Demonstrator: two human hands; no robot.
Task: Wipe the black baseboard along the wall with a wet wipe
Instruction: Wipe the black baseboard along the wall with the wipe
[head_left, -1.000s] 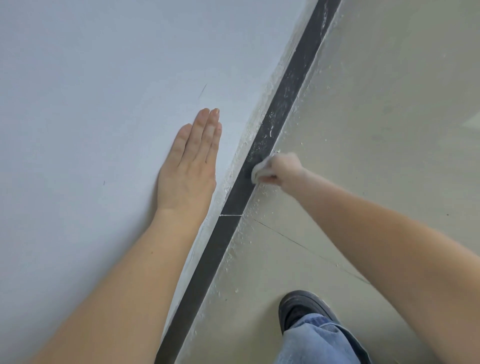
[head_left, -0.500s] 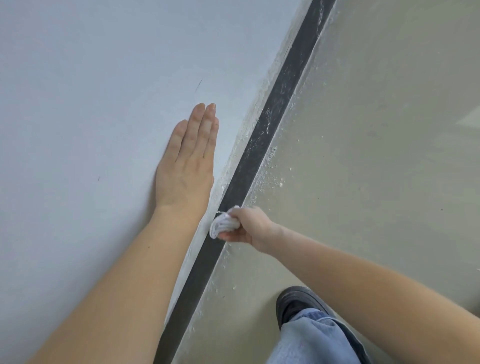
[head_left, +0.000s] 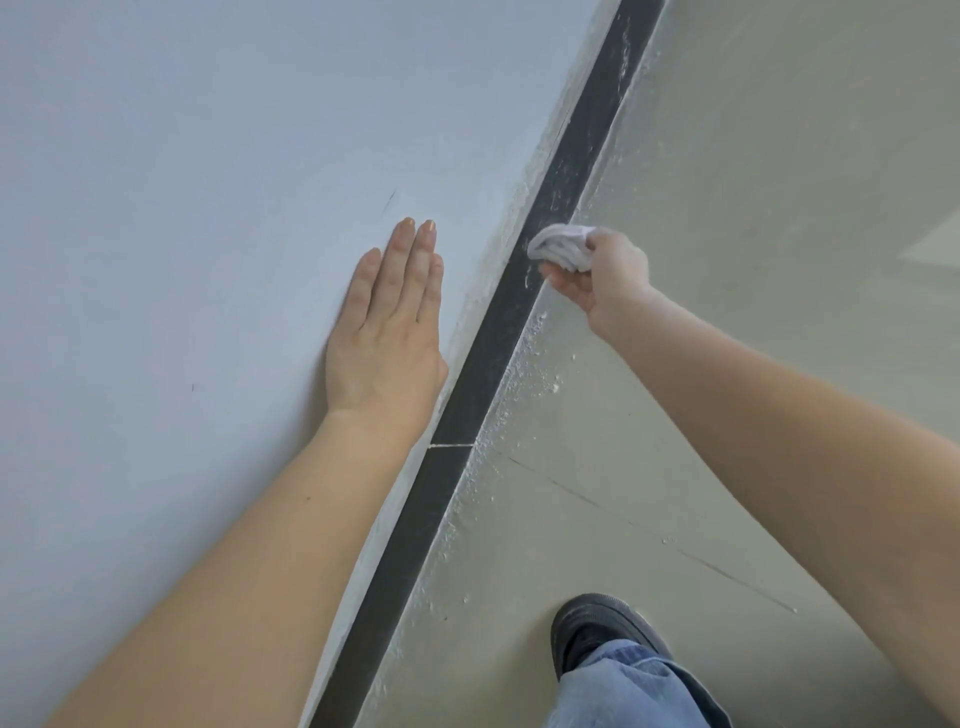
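Where the pale wall (head_left: 208, 156) meets the floor (head_left: 779, 208), the black baseboard (head_left: 493, 353) runs as a narrow diagonal strip from the lower middle to the upper right of the view. Right hand (head_left: 608, 275): fingers curled round a bunched white wipe (head_left: 558, 247), the grip clamped on it, and the wipe pressed against the face of the baseboard a little above the strip's midpoint. Left hand (head_left: 387, 338): laid flat on the wall just beside the baseboard, fingers straight and together, grip apart and holding nothing. A thin white joint (head_left: 451, 445) crosses the baseboard below both hands. White streaks mark the strip above the wipe; the stretch between wipe and joint looks darker and cleaner. White crumbs (head_left: 535, 358) lie scattered on the floor along the strip's edge. A dark shoe (head_left: 597, 629) and a blue jeans leg (head_left: 634, 686) show at the lower right, well apart from the wipe.
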